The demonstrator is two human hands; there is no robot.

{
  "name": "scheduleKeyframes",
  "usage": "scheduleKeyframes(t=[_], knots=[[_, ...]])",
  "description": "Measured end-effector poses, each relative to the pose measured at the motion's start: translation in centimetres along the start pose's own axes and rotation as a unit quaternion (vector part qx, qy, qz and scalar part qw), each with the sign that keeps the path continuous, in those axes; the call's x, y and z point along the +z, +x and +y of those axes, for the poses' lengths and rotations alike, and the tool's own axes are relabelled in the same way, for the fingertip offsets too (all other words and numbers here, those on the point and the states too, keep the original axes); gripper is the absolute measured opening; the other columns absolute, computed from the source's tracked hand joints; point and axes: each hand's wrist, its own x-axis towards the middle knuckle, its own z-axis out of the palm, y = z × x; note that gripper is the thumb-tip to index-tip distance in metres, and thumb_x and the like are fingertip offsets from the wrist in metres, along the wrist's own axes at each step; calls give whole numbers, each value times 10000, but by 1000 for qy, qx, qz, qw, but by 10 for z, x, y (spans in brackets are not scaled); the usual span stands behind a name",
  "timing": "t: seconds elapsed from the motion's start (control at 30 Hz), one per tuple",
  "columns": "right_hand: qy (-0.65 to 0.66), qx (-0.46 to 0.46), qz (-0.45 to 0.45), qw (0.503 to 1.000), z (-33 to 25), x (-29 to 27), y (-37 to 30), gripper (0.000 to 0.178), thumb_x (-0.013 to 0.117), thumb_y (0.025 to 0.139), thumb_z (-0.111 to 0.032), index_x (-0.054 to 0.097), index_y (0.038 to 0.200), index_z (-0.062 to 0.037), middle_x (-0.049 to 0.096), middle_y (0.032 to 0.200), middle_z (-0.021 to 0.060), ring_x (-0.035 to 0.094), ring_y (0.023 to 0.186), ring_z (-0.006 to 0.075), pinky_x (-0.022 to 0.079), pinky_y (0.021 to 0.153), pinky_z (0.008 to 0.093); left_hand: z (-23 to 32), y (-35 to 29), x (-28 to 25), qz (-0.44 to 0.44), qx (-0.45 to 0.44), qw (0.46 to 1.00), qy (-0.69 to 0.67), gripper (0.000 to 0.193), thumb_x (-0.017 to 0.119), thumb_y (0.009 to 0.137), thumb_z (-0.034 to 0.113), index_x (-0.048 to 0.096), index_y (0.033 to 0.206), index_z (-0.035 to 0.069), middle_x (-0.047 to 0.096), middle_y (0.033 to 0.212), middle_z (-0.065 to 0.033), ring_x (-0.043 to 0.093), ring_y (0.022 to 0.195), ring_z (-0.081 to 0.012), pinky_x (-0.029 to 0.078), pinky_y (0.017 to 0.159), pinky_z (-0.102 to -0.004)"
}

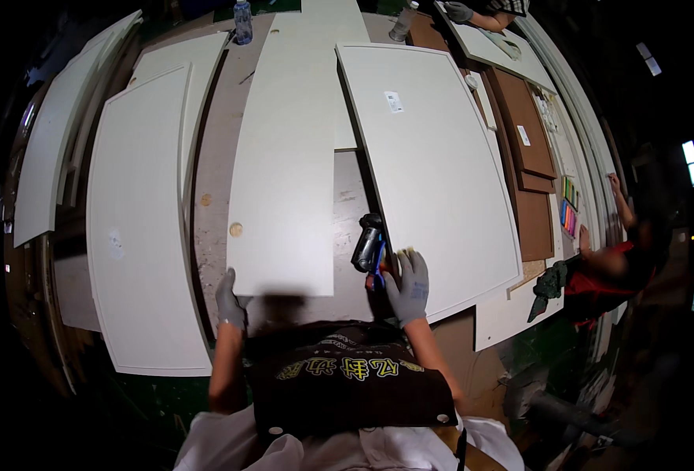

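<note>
Grey work gloves cover both my hands. My left hand (230, 301) is at the near left corner of a long white panel (284, 196), closed on its edge; the fingers on the underside are hidden. My right hand (410, 287) lies with spread fingers over the near left edge of a wider white panel (437, 173), which has a raised border and a small label. Just left of that hand, a black and blue hand-held power tool (369, 245) rests in the gap between the two panels. A round tan spot (236, 229) marks the long panel near my left hand.
More white panels (139, 220) lie to the left. Brown panels (522, 118), a box of coloured sticks (569, 218) and a dark cloth (548, 290) lie on the right. Bottles (243, 22) stand at the back. One co-worker (618, 271) is at the right, another's gloved hand (458, 12) far right.
</note>
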Motion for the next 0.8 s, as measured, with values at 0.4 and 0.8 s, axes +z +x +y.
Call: scheduleKeyframes(t=[0.4, 0.8], knots=[[400, 220, -190, 869, -107, 59, 91, 641, 683, 814, -372, 505, 1226, 85, 605, 1159, 214, 584, 1049, 265, 458, 901, 332, 22, -121, -47, -197, -52, 979, -7, 465, 487, 965, 339, 478, 1271, -11, 565, 1222, -122, 596, 1078, -251, 534, 868, -378], [275, 206, -209, 916, -85, -53, 102, 576, 643, 743, -436, 564, 1025, 59, 613, 1007, 223, 593, 959, 319, 473, 835, 385, 22, -62, 107, -183, 24, 977, 107, 546, 440, 976, 450, 523, 1219, -32, 608, 1136, -122, 619, 986, -226, 527, 834, -345]])
